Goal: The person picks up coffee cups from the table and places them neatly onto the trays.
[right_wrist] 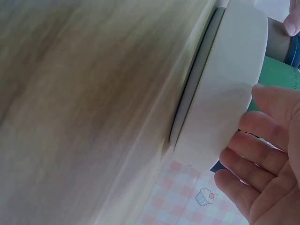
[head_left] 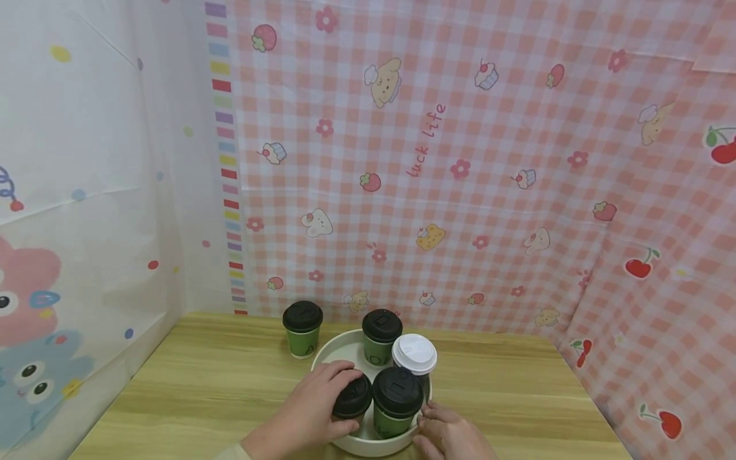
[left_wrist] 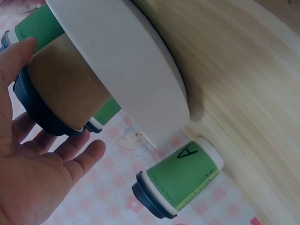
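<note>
My left hand (head_left: 305, 406) holds a brown paper cup (left_wrist: 68, 82) by its black lid (head_left: 354, 397), thumb on the near side and fingers round the far side. This cup stands in a round cream tray (head_left: 368, 447). Fingertips of my right hand (head_left: 454, 437) touch the tray's right rim; in the right wrist view those fingers (right_wrist: 253, 164) are loosely bent along the wall. Also in the tray are a green cup with a black lid (head_left: 397, 396), another green cup (head_left: 377, 351) at the back and a white-lidded cup (head_left: 415, 353) at the right.
Outside the tray, a green cup marked A (head_left: 302, 335) stands at its back left on the wooden table (head_left: 506, 390). A pink checked cloth (head_left: 460, 211) hangs behind the table, and a white patterned cloth (head_left: 103, 211) closes the left side.
</note>
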The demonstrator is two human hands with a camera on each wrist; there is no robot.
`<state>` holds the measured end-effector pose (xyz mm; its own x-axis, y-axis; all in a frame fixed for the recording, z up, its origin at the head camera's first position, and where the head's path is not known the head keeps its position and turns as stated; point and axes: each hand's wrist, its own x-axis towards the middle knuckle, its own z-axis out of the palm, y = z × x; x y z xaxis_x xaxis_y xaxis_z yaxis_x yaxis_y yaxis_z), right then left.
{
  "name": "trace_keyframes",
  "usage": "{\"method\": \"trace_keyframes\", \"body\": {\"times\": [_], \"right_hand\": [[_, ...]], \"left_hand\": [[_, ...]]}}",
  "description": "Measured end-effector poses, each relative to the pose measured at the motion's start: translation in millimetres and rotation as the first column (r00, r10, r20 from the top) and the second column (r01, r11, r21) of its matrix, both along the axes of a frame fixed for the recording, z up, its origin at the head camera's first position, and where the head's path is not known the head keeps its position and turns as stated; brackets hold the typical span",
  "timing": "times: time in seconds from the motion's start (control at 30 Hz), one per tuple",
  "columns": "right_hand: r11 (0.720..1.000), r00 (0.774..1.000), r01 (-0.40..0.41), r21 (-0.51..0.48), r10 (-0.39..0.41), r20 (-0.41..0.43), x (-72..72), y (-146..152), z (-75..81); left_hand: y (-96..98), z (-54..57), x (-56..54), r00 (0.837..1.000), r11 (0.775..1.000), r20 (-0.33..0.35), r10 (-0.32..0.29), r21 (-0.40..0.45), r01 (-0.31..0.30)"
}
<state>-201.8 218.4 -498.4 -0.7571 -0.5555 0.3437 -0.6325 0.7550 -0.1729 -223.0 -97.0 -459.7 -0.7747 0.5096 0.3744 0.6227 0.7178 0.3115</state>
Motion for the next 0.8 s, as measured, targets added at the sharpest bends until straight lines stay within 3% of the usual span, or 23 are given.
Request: {"method": "trace_keyframes", "body": {"times": [0.23, 0.4, 0.63, 0.8], "right_hand": [[1.000, 1.000, -0.006, 0.001, 0.006, -0.030, 0.1, 0, -1.2], [1.000, 0.994, -0.022, -0.008, 0.021, -0.109, -1.5, 0, -5.5], [0.999, 0.989, -0.036, 0.002, 0.036, -0.141, -3.8, 2, -9.0], [0.999, 0.971, -0.044, 0.021, 0.048, -0.233, -7.1, 4, -11.7]], "left_hand": [[-7.3, -2.3, 4.3, 0.999, 0.999, 0.024, 0.021, 0.049, -0.022], [-14.5, -3.0, 7.8, 0.998, 0.997, 0.047, 0.050, 0.065, -0.053], [-30.1, -3.6, 13.3, 0.991, 0.996, 0.129, 0.035, 0.082, -0.046], [-42.9, -8.8, 20.1, 0.995, 0.996, 0.099, 0.032, 0.075, -0.039]]}}
